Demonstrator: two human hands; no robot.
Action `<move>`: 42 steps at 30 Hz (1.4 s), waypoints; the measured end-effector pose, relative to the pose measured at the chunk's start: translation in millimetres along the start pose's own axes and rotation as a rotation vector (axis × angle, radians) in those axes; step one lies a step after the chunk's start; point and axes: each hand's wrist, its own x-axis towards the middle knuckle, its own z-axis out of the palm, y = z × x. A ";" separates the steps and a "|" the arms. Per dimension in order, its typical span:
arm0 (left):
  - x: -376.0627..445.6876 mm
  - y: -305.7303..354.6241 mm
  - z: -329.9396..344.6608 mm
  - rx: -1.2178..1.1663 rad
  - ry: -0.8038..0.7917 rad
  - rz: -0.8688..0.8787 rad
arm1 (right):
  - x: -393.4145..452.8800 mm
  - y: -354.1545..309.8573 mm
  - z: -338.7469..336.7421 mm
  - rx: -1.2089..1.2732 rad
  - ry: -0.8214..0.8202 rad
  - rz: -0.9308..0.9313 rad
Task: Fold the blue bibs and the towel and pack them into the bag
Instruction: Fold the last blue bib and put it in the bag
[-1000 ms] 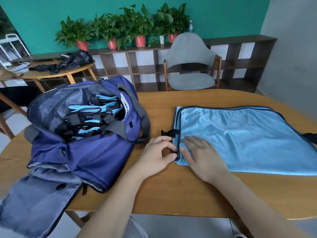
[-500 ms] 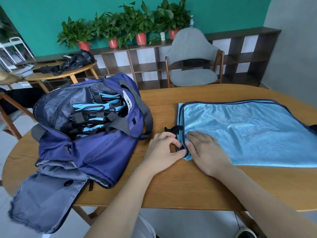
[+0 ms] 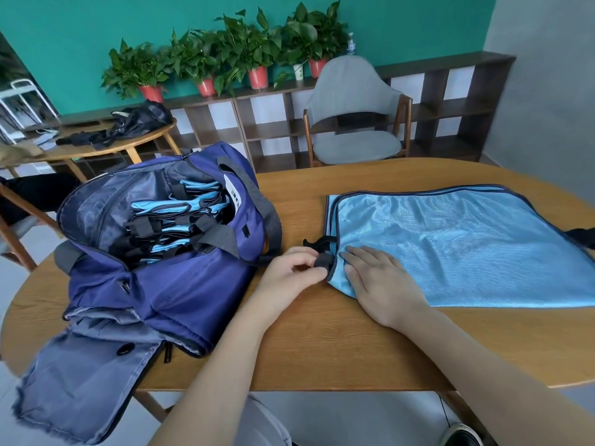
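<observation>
Light blue bib (image 3: 467,246) with dark piping: its 3 o'clock part is cut off by the picture's edge; the layers beneath the top one are hidden.
Black strap end (image 3: 323,259): partly covered by the left hand (image 3: 289,275), whose curled fingers (image 3: 302,252) pinch it; how it joins the bib cannot be told.
Black piece (image 3: 584,236) at 3 o'clock: cut off by the edge; too little shows to name it.
Folded blue bibs (image 3: 174,220) in the open navy fabric bag (image 3: 167,284): only upper edges and black straps show; the count is unclear.
Bag's grey flap (image 3: 80,391), at 7 o'clock: hangs over the wooden surface (image 3: 322,349) edge, blurred.
</observation>
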 end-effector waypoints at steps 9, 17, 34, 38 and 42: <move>-18.9 2.5 -3.5 -0.376 -0.040 -0.010 | 1.1 0.1 0.9 -0.025 -0.016 0.003; -23.8 -8.6 5.4 0.120 0.413 0.029 | -0.7 -2.5 -1.7 -0.018 -0.031 0.013; 3.4 20.1 118.1 0.882 -0.143 0.034 | -67.5 158.9 -92.6 -0.070 -0.029 0.386; 64.6 14.0 81.2 1.083 -0.209 0.090 | -94.2 169.2 -103.0 -0.324 -0.009 0.411; 121.0 19.4 34.6 1.368 0.010 0.017 | -83.6 154.1 -121.2 -0.151 0.067 0.333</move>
